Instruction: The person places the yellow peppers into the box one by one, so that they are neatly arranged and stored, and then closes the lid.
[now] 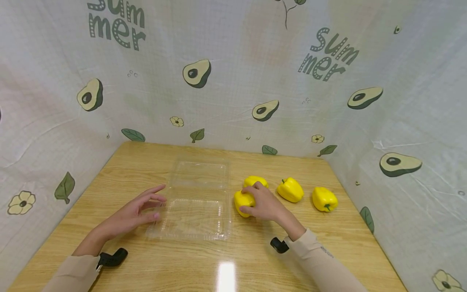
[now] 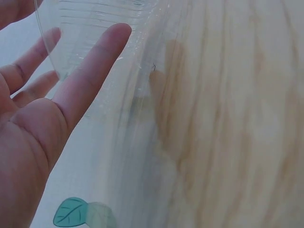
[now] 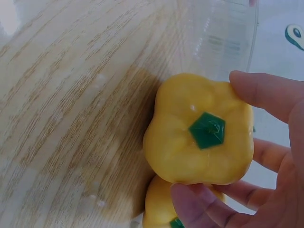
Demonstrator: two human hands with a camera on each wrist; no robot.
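My right hand [image 1: 268,205] grips a yellow bell pepper [image 1: 243,202] beside the clear plastic container. In the right wrist view, thumb and fingers sit on opposite sides of this pepper, and its green stem faces the camera. A second yellow pepper [image 1: 256,181] lies just behind it, partly covered by the hand. The container [image 1: 193,236] stands in the middle with its hinged lid [image 1: 198,163] folded back. At its left edge is my left hand [image 1: 133,213], fingers spread and fairly straight; whether they touch the plastic, I cannot tell.
Two more yellow peppers, one [image 1: 290,190] nearer and one [image 1: 324,199] farther right, lie on the wooden table [image 1: 175,267]. A white cloth [image 1: 233,89] printed with avocados and leaves encloses the back and sides.
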